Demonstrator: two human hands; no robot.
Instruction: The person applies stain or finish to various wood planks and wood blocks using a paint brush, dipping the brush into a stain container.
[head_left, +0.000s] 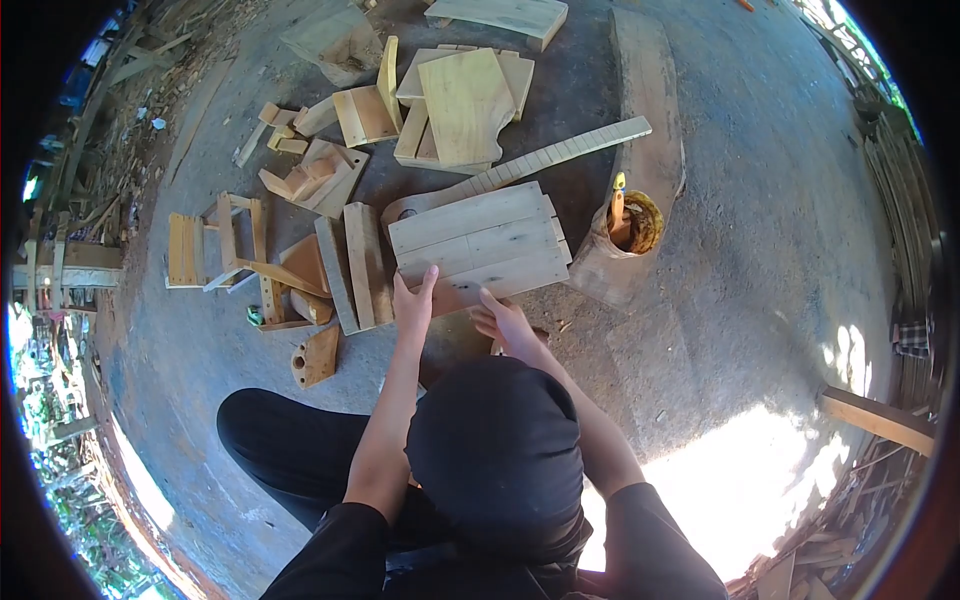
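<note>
A flat wooden panel (480,240) made of joined planks is tilted in front of me, with small tabs along its right end. My left hand (413,303) grips its near left corner, thumb on the top face and the other fingers hidden behind. Along the near edge, my right hand (508,325) is closed on the panel too, its thumb at the face and its fingers partly curled underneath. Beyond the panel lies a long, narrow wooden piece (560,155) with marks across it. Two thick boards (360,265) stand just left of my left hand.
A can (597,245) holding a brush (618,200) stands at right, by a long plank (645,90) on the floor. Stacked boards (465,105) lie at the back. Small wooden frames (235,240) and a holed block (315,357) sit at left.
</note>
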